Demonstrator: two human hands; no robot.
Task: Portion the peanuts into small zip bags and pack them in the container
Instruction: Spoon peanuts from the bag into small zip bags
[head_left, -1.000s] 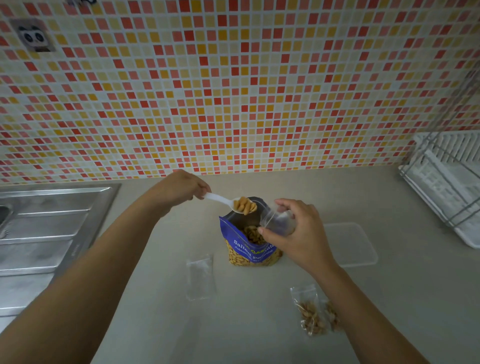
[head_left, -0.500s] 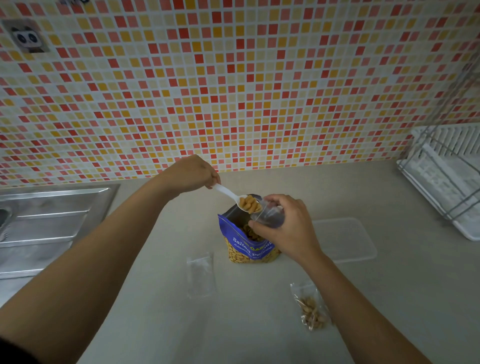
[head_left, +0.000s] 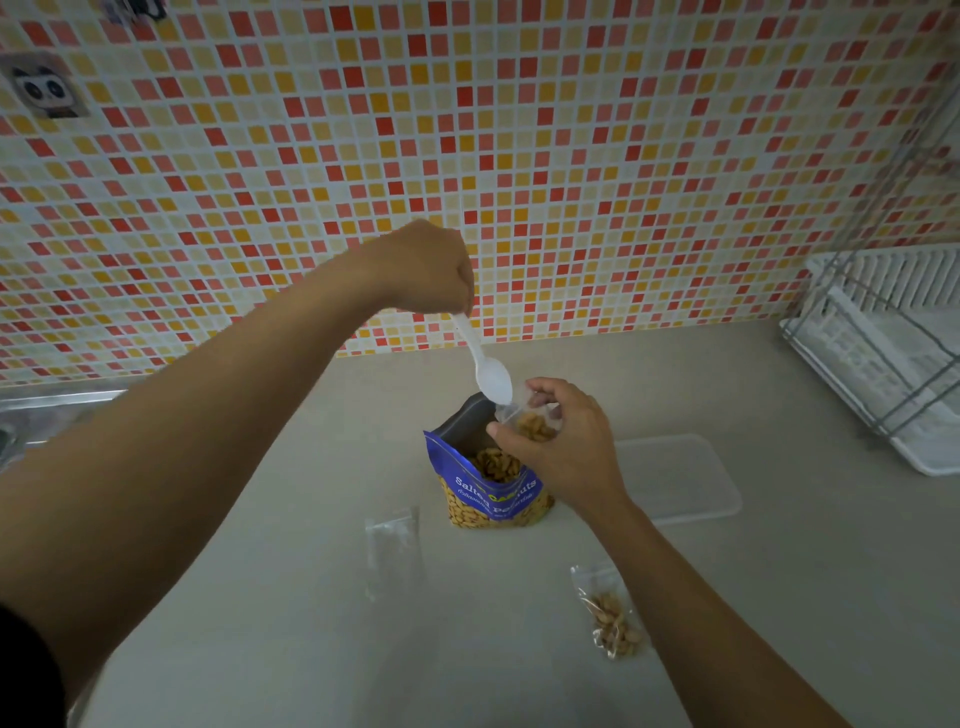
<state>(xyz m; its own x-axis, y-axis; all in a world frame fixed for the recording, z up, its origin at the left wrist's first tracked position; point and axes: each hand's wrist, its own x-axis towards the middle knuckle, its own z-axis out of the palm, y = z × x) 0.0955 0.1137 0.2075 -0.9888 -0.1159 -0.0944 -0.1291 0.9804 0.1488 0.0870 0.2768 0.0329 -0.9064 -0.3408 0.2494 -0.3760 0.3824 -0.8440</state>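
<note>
Nearest, a filled zip bag lies flat on the beige countertop, crinkly clear film with peanuts inside, long axis running toward the wall. Left of it lies an empty zip bag, flat, with the same lengthwise run. Behind them the blue foil peanut pouch stands upright, its mouth open upward and nuts visible inside.

The right hand pinches a small zip bag by its rim over the pouch mouth, opening up; peanuts sit in it. The white plastic spoon stands steep, bowl down at that bag's mouth and handle up-left. The left hand clenches the handle end from above.

Half a second ago the spoon lay nearly level with a load of peanuts. Now it is tipped, the bowl shows no nuts, and the left hand is higher.

A shallow clear rectangular container sits on the counter just right of the pouch, its long axis left-right. A steel sink is far left, a white wire dish rack far right, and a glossy mosaic tile wall in red, orange and cream stands behind.
</note>
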